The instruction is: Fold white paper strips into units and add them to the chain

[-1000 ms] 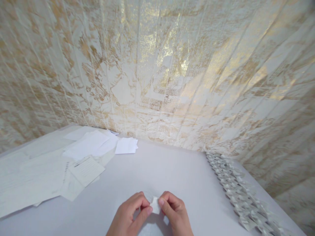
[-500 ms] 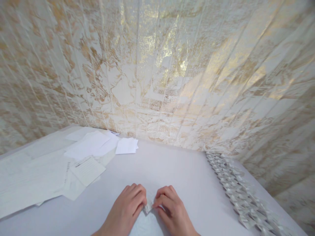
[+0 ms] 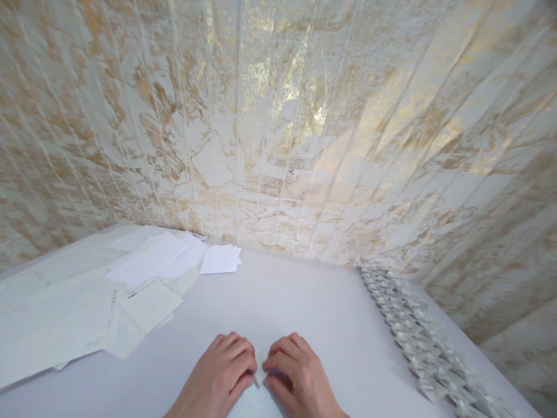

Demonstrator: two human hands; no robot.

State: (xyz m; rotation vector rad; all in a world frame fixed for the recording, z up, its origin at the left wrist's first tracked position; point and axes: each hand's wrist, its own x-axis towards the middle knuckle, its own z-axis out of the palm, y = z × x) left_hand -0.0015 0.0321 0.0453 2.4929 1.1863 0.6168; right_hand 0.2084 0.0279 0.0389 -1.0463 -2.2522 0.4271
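Observation:
A small folded piece of paper [image 3: 260, 371], whitish with a pointed lower corner, sits between my two hands near the front of the table. My left hand [image 3: 226, 366] pinches its left side, fingers bent and knuckles up. On the other side, my right hand [image 3: 298, 368] has its curled fingertips and thumb against the paper's right edge. Most of the paper is hidden by the fingers, so its full folded form does not show.
Printed sheets [image 3: 52, 325] and blank white sheets [image 3: 150, 255] lie in a loose heap at the left. A small stack of white paper pieces [image 3: 220, 259] rests near the back edge. Rows of interlocked folded paper [image 3: 404, 325] run down the right side. Behind stands a patterned curtain [image 3: 270, 116].
The small paper was held up between the fingertips; it turned and went lower, now with a corner toward me. Both hands rolled knuckles-up and came closer together around it.

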